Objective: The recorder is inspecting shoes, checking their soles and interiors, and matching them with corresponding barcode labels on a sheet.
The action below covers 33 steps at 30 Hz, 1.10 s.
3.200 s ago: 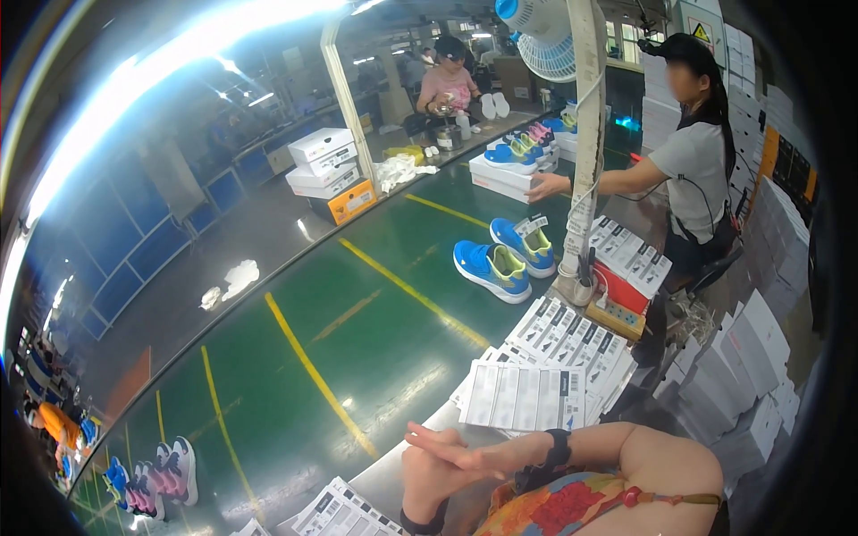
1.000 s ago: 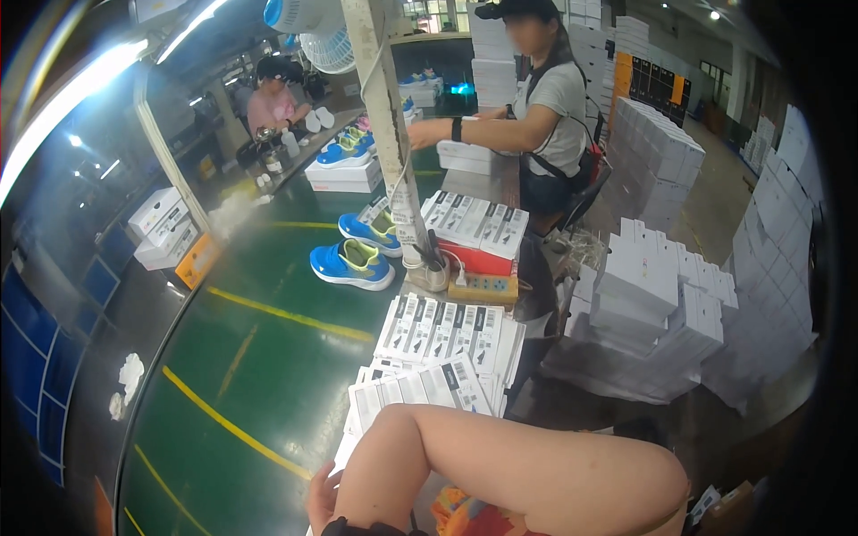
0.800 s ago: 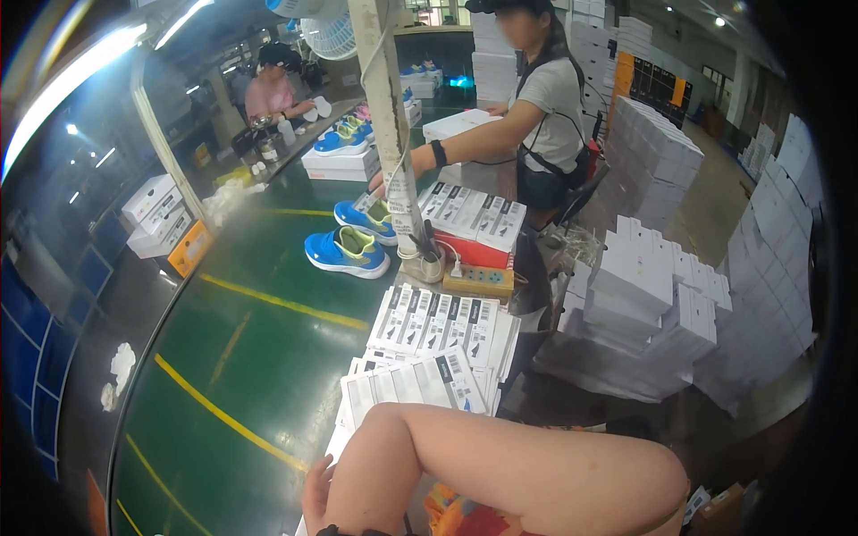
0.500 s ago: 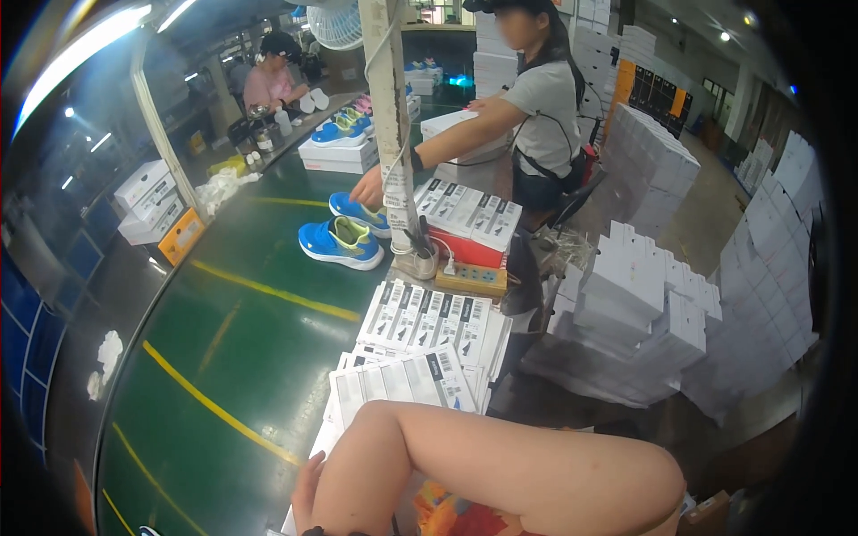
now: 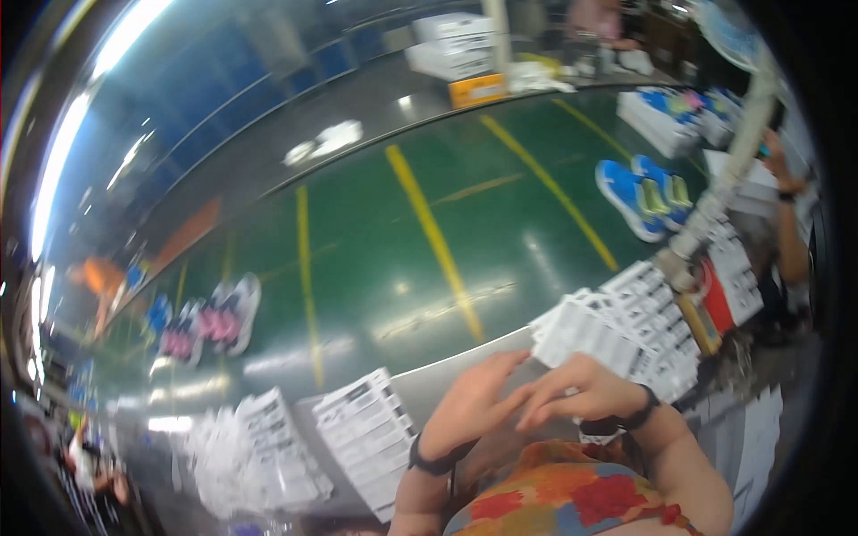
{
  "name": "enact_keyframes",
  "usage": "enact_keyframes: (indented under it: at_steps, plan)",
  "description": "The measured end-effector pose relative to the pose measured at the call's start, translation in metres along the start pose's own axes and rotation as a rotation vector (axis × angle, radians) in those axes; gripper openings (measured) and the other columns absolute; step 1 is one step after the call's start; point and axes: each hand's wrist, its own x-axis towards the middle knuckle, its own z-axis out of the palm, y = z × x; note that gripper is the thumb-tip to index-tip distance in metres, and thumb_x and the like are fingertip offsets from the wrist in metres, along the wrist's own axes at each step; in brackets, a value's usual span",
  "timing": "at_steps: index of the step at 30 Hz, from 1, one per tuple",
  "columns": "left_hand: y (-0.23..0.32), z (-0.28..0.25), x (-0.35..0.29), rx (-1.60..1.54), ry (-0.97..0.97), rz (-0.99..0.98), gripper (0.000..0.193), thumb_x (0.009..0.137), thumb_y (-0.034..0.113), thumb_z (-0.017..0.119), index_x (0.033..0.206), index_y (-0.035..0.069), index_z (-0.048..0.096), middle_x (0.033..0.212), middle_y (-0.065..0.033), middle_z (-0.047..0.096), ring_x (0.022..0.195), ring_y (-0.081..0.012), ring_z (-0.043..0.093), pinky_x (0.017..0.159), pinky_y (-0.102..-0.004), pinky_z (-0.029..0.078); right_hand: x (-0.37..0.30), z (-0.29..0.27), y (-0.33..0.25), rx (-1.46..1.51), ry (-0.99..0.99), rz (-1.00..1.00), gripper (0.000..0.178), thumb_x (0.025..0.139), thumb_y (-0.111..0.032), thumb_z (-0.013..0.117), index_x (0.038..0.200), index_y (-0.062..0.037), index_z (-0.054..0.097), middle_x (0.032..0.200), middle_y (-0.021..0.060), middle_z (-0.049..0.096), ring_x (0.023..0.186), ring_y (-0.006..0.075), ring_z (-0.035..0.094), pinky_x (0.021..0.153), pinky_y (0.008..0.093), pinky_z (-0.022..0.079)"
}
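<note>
L hand (image 5: pixel 474 404), R hand (image 5: pixel 581 389) at counter's (image 5: pixel 357 259) near edge, fingers part-open, nothing seen held; contact btwn hands unclear. White sheets (image 5: pixel 585 332) on counter by R hand, part-hidden, blurred. Blue shoes (image 5: pixel 628 198) farther across counter.

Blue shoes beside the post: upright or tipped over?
Upright: though blurred, the blue shoes rest on the green surface, their yellow-green openings showing above white soles.

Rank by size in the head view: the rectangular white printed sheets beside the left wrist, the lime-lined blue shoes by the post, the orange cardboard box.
1. White printed sheets
2. Blue shoes, together
3. Orange box; farther off, so true size unsure
</note>
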Motion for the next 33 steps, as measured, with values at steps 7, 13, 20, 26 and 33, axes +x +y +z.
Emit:
enact_keyframes:
  at_steps: [7, 13, 20, 26, 33]
  plan:
    - [-0.013, -0.076, -0.003, 0.328, 0.126, -0.075, 0.043, 0.085, 0.029, 0.063, 0.118, 0.003, 0.054, 0.111, -0.0181, 0.058, 0.103, -0.0313, 0.057, 0.088, -0.0373, 0.046, -0.009, 0.002, 0.030, -0.463, 0.389, 0.128, 0.020, 0.083, -0.013, 0.065, 0.096, 0.0016, 0.066, 0.084, 0.0106, 0.069, 0.079, 0.0205, 0.066, 0.069, 0.0288, 0.051]
    - [-0.144, -0.177, -0.052, 0.593, 0.232, -0.665, 0.072, 0.077, 0.038, 0.068, 0.133, 0.004, 0.038, 0.129, -0.0269, 0.042, 0.117, -0.0399, 0.047, 0.097, -0.0397, 0.041, 0.003, 0.031, 0.070, -1.102, -0.071, 0.021, 0.059, 0.079, -0.035, 0.067, 0.123, 0.0003, 0.050, 0.121, 0.0317, 0.048, 0.112, 0.0445, 0.049, 0.090, 0.0435, 0.044]
    - [-0.256, -0.283, -0.140, 0.963, 0.575, -1.287, 0.105, 0.066, 0.034, 0.077, 0.145, 0.016, 0.011, 0.143, -0.0327, 0.012, 0.131, -0.0550, 0.016, 0.092, -0.0629, 0.037, 0.013, 0.047, 0.079, -1.113, -0.241, 0.174, 0.069, 0.074, -0.044, 0.068, 0.126, -0.0033, 0.049, 0.131, 0.0346, 0.038, 0.117, 0.0512, 0.041, 0.094, 0.0477, 0.041]
    - [-0.262, -0.324, -0.163, 1.157, 0.708, -1.371, 0.093, 0.067, 0.043, 0.076, 0.141, 0.020, 0.024, 0.147, -0.0288, 0.005, 0.136, -0.0480, 0.001, 0.097, -0.0653, 0.030, 0.031, 0.027, 0.095, -1.166, 0.037, 0.073, 0.066, 0.064, -0.024, 0.078, 0.120, -0.0021, 0.051, 0.131, 0.0266, 0.042, 0.112, 0.0462, 0.048, 0.091, 0.0464, 0.044]
    - [-0.284, -0.339, -0.161, 1.102, 0.650, -1.364, 0.060, 0.067, 0.050, 0.073, 0.116, 0.019, 0.060, 0.149, -0.0247, 0.009, 0.136, -0.0484, -0.001, 0.101, -0.0683, 0.017, 0.050, 0.032, 0.096, -1.270, -0.129, 0.343, 0.074, 0.069, -0.023, 0.073, 0.130, 0.0025, 0.040, 0.130, 0.0328, 0.039, 0.119, 0.0461, 0.041, 0.101, 0.0442, 0.036]
